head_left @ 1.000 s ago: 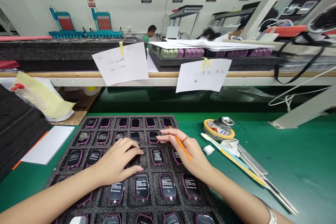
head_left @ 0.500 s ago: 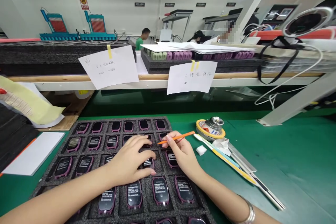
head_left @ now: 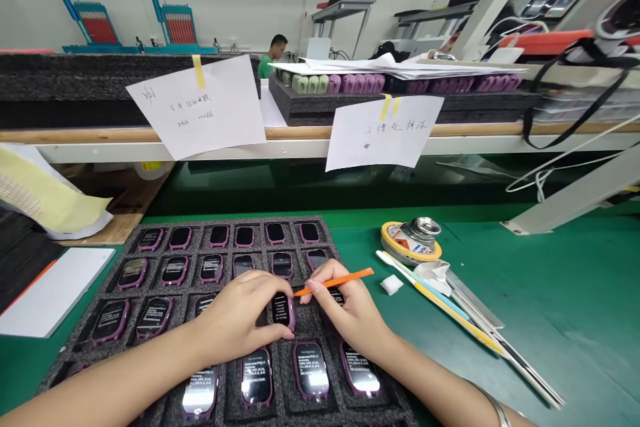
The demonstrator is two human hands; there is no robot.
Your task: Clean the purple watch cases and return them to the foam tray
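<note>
Green tabletop (head_left: 560, 287) | watch (head_left: 281, 310) between left fingers (head_left: 278, 283) | right fingers (head_left: 327, 269): orange stick (head_left: 350, 277)

Orange stick (head_left: 334, 281); purple watch rims (head_left: 293, 313); speckled dark-grey foam tray (head_left: 188, 296).

The left forearm (head_left: 110, 377) reaches in from the lower left, its wrist (head_left: 193, 343) nearly straight and the back of the left hand (head_left: 245, 313) facing up. The left thumb (head_left: 273, 333) and left forefinger (head_left: 275, 285) arch into a pinch with their tips apart. The right forearm (head_left: 440, 383) slants in from the lower right; the right hand (head_left: 350, 307) closes in a pen-like grip, right thumb (head_left: 324, 298) extended, fingers bent, near the left fingertips (head_left: 289, 293)
</note>
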